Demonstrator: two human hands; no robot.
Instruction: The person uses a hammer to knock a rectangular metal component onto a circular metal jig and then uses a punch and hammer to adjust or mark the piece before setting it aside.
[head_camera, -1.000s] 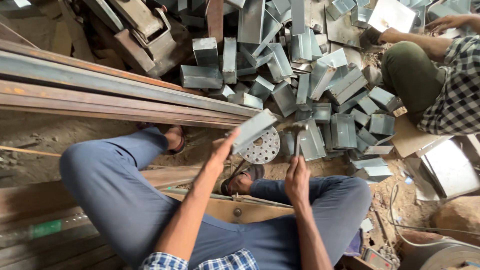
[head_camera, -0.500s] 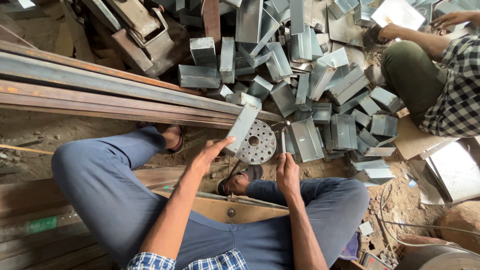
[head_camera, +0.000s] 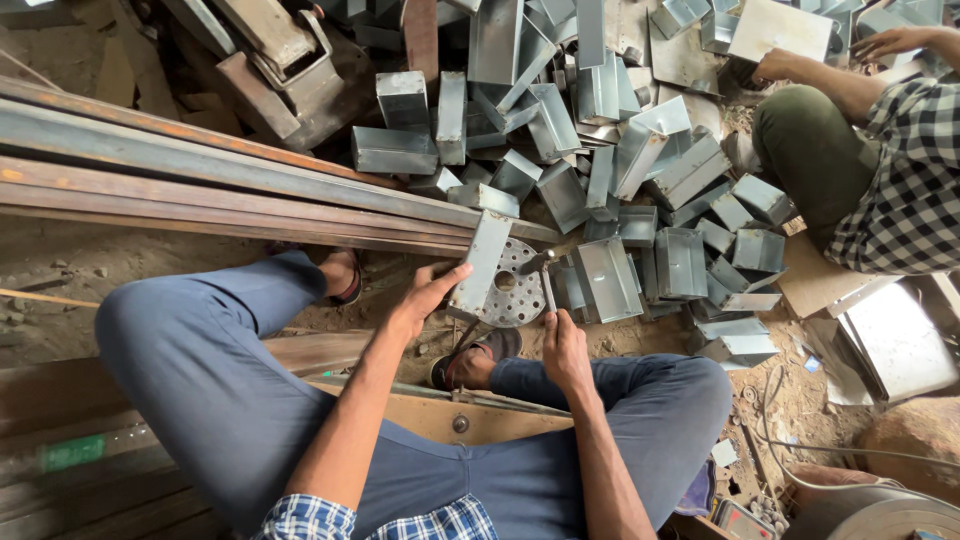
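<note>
1. Head view, looking down: we sit on a low wooden bench with our knees spread, blue trousers filling the lower half of the picture.
2. Our left hand is closed around the lower end of a folded metal channel piece, thumb on one side and fingers on the other, holding it tilted over a round perforated disc.
3. The disc lies on the dirt between our feet, just beside the pile of channel pieces; the held piece covers its left edge.
4. Our right hand is wrapped in a fist around the handle of a hammer, whose head sits over the disc, just right of the held piece.
5. We cannot tell whether the hammer head touches the disc or the piece.
6. Long rusty steel bars run across the ground on the left, ending near the top of the held piece.
7. Our sandalled feet rest on the dirt on either side of the disc.
8. At the upper right a second person in a checked shirt and green trousers crouches by the pile, one hand spread over the pieces and a flat metal sheet.
</note>
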